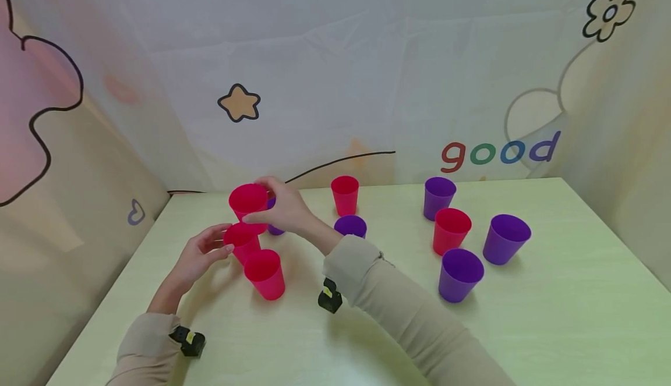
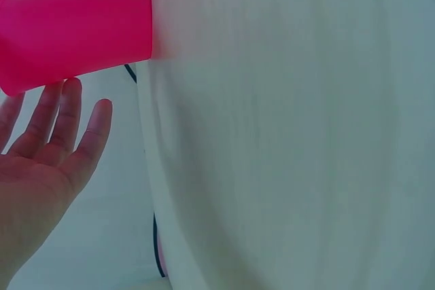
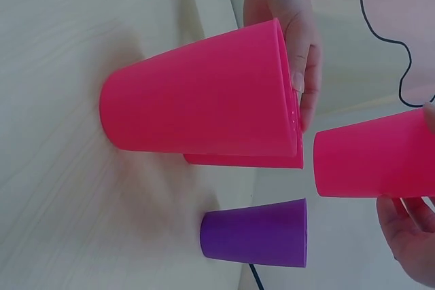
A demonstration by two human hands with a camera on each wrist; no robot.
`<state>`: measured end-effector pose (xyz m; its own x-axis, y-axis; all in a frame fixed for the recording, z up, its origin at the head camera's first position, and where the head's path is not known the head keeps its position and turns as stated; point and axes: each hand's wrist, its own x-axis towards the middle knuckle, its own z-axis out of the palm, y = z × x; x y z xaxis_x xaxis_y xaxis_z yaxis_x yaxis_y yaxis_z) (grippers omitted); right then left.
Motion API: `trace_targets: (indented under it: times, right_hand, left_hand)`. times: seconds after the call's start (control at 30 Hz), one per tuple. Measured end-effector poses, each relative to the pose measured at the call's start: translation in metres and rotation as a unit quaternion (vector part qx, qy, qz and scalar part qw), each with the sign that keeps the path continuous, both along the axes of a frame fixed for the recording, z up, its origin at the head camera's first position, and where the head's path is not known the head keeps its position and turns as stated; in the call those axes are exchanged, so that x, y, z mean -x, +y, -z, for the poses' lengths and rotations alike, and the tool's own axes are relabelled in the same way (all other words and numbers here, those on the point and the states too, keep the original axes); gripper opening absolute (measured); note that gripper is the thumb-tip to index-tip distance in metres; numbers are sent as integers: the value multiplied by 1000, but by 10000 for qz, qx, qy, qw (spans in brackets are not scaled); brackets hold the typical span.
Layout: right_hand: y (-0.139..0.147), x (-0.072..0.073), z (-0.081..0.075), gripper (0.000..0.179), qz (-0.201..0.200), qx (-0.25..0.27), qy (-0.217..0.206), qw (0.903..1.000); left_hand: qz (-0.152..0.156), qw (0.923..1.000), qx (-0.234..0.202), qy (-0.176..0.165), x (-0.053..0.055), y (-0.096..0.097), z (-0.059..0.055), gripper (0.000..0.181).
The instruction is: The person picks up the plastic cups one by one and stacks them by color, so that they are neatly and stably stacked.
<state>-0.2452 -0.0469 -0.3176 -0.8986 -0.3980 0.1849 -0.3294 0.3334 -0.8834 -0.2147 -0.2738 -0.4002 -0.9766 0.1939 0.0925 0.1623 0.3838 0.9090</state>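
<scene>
My right hand (image 1: pixel 283 206) grips a pink cup (image 1: pixel 249 199), thumb in front and fingers at the back; it hangs above the table in the right wrist view. A second pink cup (image 1: pixel 243 240) stands just below it. Beside that cup is my left hand (image 1: pixel 196 255), its fingers spread and fairly straight, with fingertips at the cup's side in the left wrist view. A third pink cup (image 1: pixel 264 275) stands nearest to me. Partly hidden behind the right hand is a purple cup (image 3: pixel 255 233).
Mid-table, a pink cup (image 1: pixel 345 197) stands behind a purple cup (image 1: pixel 350 226) that my right sleeve partly covers. To the right, a pink cup (image 1: pixel 451 232) stands among purple cups (image 1: pixel 505 240). A printed cloth (image 1: pixel 314 112) hangs along the table's back edge.
</scene>
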Motion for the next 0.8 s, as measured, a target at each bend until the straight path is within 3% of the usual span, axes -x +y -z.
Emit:
trace_targets:
  times: [0.47,0.8]
  right_hand:
    - [-16,7,6,65,-213,-49,75,9997]
    - [-21,4,4,67,-354,-5,114,9993]
  left_hand:
    - [-19,9999,104,-53,-1,0,0,54]
    - [28,9999,48,-113,-3,1,-3,55]
